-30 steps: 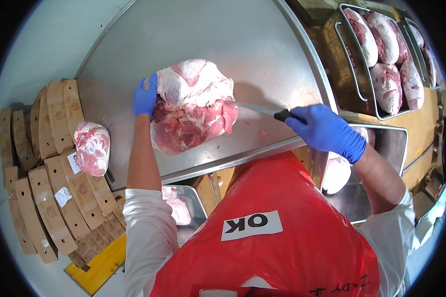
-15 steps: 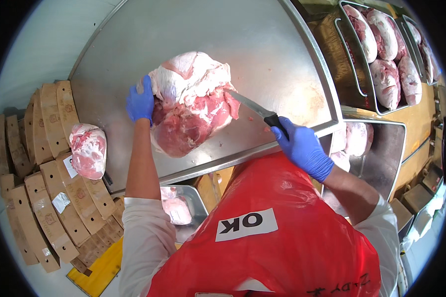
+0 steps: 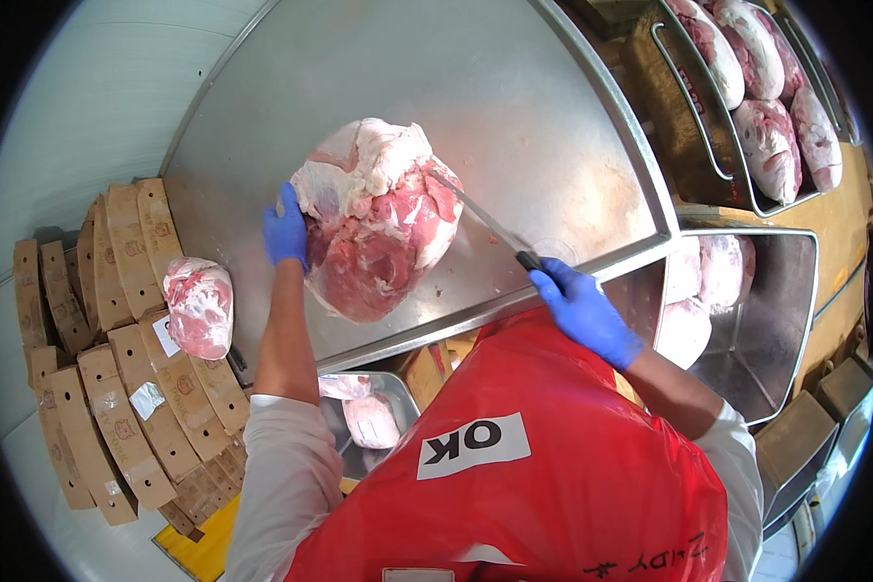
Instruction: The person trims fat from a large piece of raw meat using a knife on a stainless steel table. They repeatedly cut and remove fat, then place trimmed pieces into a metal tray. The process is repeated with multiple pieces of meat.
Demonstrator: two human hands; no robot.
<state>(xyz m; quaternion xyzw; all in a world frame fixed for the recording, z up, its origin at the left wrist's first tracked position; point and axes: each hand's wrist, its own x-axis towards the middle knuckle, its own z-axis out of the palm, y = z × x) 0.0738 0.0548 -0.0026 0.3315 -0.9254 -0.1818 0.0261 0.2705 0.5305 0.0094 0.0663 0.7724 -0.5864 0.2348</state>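
Note:
A large piece of raw meat [image 3: 376, 233], red with pale fat across its far side, lies on the metal table [image 3: 398, 58]. My left hand [image 3: 286, 231], in a blue glove, grips its left edge, with the thumb pointing up and the other fingers partly hidden. In my right hand [image 3: 587, 310], also gloved in blue, is a knife [image 3: 490, 221] with a dark handle. Its thin blade slants up and left, and the tip meets the right side of the meat near the fat.
Raised metal edging [image 3: 619, 254] borders the table. A smaller meat piece [image 3: 199, 308] sits at the left by stacked cardboard boxes [image 3: 116, 398]. Metal bins with meat stand at right [image 3: 781, 330] and below the table [image 3: 398, 393]; a tray of meat [image 3: 747, 179] is at upper right.
The view has shifted slightly. A loose flap that stuck out at the meat's right side no longer shows, and its outline there looks rounder. Both hands keep their holds.

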